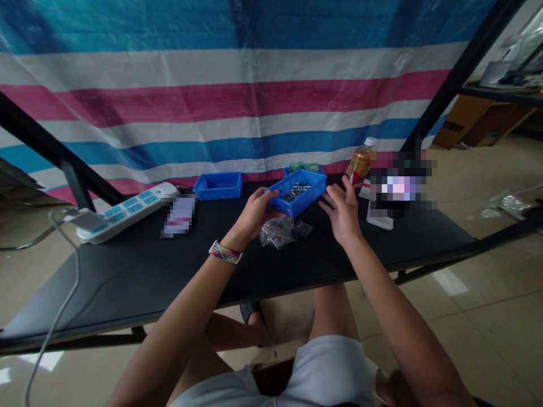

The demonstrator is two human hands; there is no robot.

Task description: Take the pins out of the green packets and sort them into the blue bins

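My left hand [253,215] grips the near left corner of a blue plastic tray [314,189], which is lifted and tilted above the black table [139,265]. Small metal parts [297,191] lie inside the tray. My right hand [343,212] is open with its fingers spread, just right of the tray's lower right corner; whether it touches the tray is unclear. Clear plastic bags [278,232] lie on the table under the tray, between my hands.
A second blue tray [218,185] sits at the back, and a third with green contents [304,167] behind the held one. A white power strip [123,212] lies at the left. A bottle of amber drink [360,163] stands at the right, near a white object [379,217].
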